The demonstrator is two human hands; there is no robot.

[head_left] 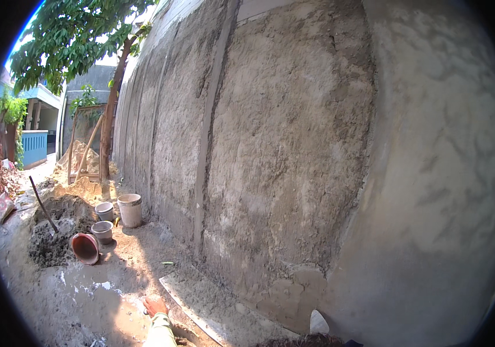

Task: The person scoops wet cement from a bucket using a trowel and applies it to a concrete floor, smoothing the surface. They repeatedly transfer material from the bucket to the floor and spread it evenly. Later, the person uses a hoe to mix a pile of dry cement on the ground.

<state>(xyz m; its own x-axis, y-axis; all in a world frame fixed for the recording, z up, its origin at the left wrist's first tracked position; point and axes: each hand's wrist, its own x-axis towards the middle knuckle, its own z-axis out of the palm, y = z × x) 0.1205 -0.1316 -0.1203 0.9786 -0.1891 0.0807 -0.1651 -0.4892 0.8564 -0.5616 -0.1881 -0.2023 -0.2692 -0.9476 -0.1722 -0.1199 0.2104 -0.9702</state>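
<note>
- We judge plastering is in hand; the next move seems to call for coating the craggy grey wall, centre, beside smooth plaster.
- Our left hand looks curled near a pale-edged board; its grip we cannot tell. Our right hand is unseen.
- Round buckets stand by lumpy mortar.

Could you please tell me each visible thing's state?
Left hand: grip unclear
Long pale-edged sheet: flat, grey mix on top
Reddish-brown round bucket: tipped, mouth showing
Large off-white bucket: upright
Two smaller grey buckets: upright
Thin dark rod: leaning in grey heap
Grey wall: part rough, part smooth
</note>
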